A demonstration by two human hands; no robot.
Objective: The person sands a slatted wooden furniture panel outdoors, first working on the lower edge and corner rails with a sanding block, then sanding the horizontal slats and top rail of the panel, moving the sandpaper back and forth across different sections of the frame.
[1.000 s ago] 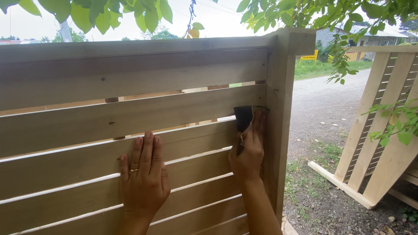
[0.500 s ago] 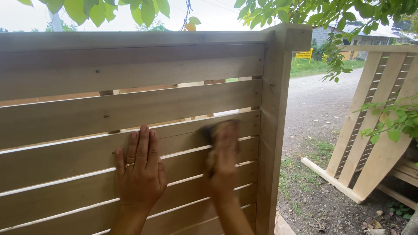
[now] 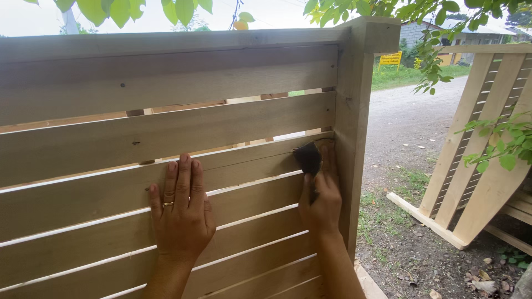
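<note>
Filling most of the view, a pale wooden slatted fence panel [image 3: 166, 116] stood upright, its horizontal boards running across to a square corner post [image 3: 354, 138] at their right end. Beyond the post, a gravel road [image 3: 410, 122] ran away toward a patch of grass, and a second slatted panel [image 3: 487, 149] leaned tilted at the far right, its foot resting on the dirt. Green leaves [image 3: 501, 149] hung in front of that leaning panel and along the top edge of the view.

The left hand [image 3: 180, 213] lay flat against the fence boards, fingers [image 3: 183, 177] straight, close together and pointing up, gripping nothing; a ring showed on one finger. The right hand [image 3: 321, 199] was pressed against a board just beside the corner post, its fingers curled over a dark piece of sandpaper [image 3: 308, 156] and holding it against the wood. The sandpaper sat on the third board from the top, touching it, with its right edge nearly at the post. The two hands were well apart on the panel, at about the same height.
</note>
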